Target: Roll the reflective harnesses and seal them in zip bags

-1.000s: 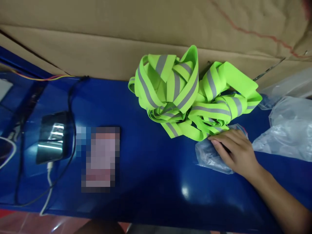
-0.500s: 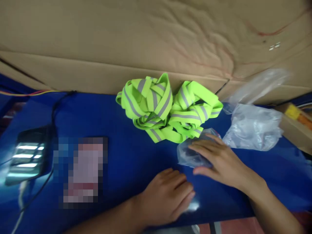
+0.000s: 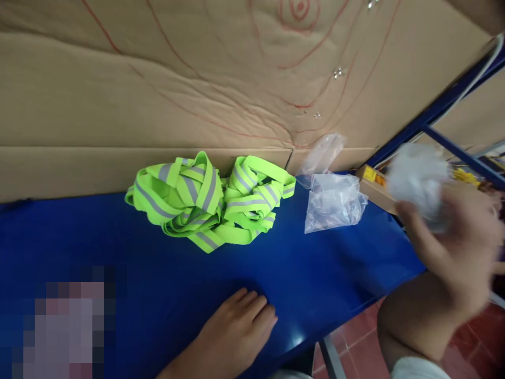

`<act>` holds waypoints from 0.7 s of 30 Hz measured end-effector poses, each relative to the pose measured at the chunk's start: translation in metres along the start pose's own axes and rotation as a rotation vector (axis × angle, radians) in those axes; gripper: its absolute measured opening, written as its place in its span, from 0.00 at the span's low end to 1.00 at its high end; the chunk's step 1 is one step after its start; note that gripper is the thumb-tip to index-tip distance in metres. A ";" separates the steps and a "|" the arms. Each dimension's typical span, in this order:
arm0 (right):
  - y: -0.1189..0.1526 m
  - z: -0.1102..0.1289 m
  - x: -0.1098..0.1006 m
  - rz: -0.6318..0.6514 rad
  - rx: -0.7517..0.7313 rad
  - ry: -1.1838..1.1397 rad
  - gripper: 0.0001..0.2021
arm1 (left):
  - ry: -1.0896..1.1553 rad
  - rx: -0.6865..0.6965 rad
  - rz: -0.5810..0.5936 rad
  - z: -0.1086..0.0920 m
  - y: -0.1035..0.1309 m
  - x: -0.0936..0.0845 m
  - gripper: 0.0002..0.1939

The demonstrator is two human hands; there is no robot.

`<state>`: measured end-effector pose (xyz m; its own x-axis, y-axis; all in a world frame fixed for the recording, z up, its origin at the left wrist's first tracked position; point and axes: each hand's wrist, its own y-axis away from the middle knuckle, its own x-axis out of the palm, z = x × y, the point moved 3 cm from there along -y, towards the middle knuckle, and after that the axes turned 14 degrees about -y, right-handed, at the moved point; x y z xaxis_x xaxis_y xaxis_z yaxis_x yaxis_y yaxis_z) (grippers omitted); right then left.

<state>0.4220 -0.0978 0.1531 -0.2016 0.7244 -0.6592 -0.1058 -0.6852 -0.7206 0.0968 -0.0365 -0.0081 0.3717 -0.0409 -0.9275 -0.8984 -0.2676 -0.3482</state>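
Note:
My left hand (image 3: pixel 240 331) rests on the blue table near its front edge, fingers curled in and nothing seen in them. Raised off the table's right end, my right hand (image 3: pixel 461 247) grips a crumpled clear plastic bag (image 3: pixel 418 176); both are blurred by motion. Two tangled heaps of neon yellow-green reflective strap, a left heap (image 3: pixel 185 192) and a right heap (image 3: pixel 256 192), lie against the cardboard at the back. To their right sits another clear plastic bag (image 3: pixel 335 202), with a thin clear plastic piece (image 3: pixel 323 152) behind it leaning on the cardboard.
A cardboard wall (image 3: pixel 197 105) with red pen lines closes off the table's back. A small cardboard box (image 3: pixel 374 189) stands at the right end, beside a blue metal frame (image 3: pixel 453 147). A pixelated flat object (image 3: pixel 67 326) lies front left. Red floor tiles (image 3: pixel 351 352) show below.
My right hand has lifted the crumpled plastic bag from beside the straps and carried it up to the right. The view has swung right; my left hand stays on the table.

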 end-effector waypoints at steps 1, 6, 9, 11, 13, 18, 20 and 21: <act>-0.001 -0.015 0.019 0.127 0.012 0.029 0.26 | 0.003 0.002 -0.008 -0.001 0.001 0.001 0.09; 0.034 -0.091 0.145 0.681 0.309 0.061 0.30 | -0.001 0.002 -0.023 -0.004 0.003 0.005 0.10; 0.051 -0.111 0.168 0.742 0.348 0.038 0.31 | 0.005 0.000 -0.005 -0.003 0.003 0.005 0.10; 0.043 -0.118 0.160 0.752 0.336 0.011 0.32 | -0.002 -0.004 -0.021 -0.003 0.003 0.006 0.10; 0.015 -0.121 0.145 0.702 0.310 -0.008 0.33 | -0.016 0.003 -0.048 -0.004 0.004 0.007 0.10; -0.082 -0.106 0.126 0.284 0.182 0.082 0.43 | 0.000 0.010 -0.036 -0.004 0.003 0.007 0.10; -0.102 -0.091 0.132 0.329 0.060 0.089 0.35 | 0.000 0.002 -0.024 -0.002 0.002 0.004 0.10; -0.105 -0.085 0.134 0.370 0.005 0.095 0.28 | -0.009 -0.002 -0.023 -0.001 0.002 0.003 0.10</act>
<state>0.4892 0.0775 0.1222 -0.1356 0.4313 -0.8920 -0.0475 -0.9021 -0.4290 0.0965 -0.0384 -0.0110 0.3903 -0.0261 -0.9203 -0.8891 -0.2704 -0.3694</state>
